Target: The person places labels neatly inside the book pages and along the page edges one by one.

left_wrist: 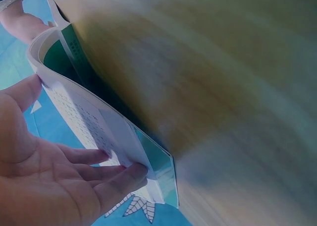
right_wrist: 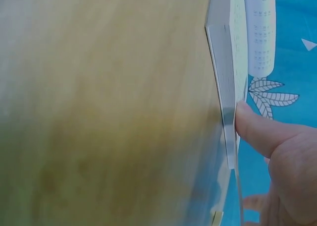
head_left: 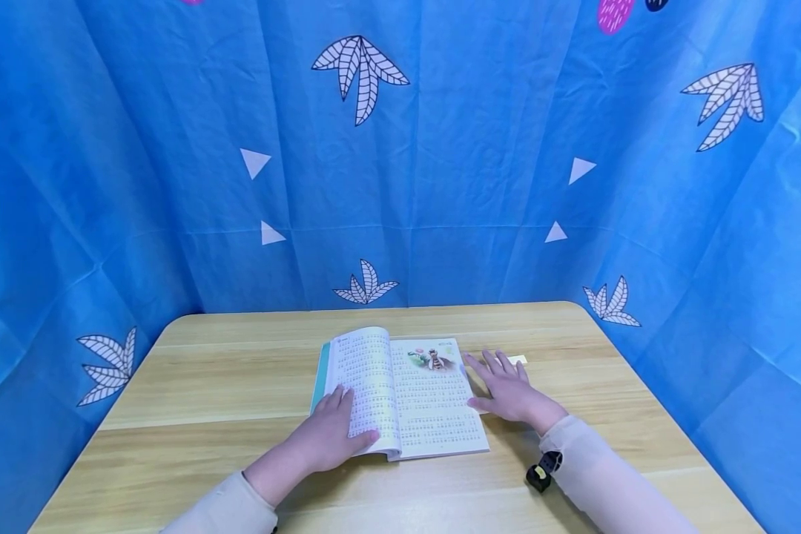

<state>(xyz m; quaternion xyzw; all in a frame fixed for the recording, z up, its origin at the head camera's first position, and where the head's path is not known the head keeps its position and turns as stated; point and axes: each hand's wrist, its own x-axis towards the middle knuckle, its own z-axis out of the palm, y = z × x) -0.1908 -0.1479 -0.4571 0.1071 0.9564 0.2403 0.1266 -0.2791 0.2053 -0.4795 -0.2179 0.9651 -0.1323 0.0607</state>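
Observation:
An open book (head_left: 440, 415) with printed pages lies on the wooden table, a bee picture at the top of its right page. My left hand (head_left: 327, 439) rests on the curved left page (head_left: 367, 371), thumb near the lower edge and fingers extended. In the left wrist view, the fingertips touch that page above a green cover (left_wrist: 74, 52). My right hand (head_left: 510, 394) is spread at the book's right edge, its thumb (right_wrist: 257, 129) touching the edge. A small white piece (head_left: 517, 360) shows past its fingers, partly hidden by the hand.
The light wooden table (head_left: 227, 378) extends around the book. A blue curtain (head_left: 440, 163) with leaf and triangle prints hangs behind and at both sides. A black band (head_left: 544, 471) is on the right wrist over the sleeve.

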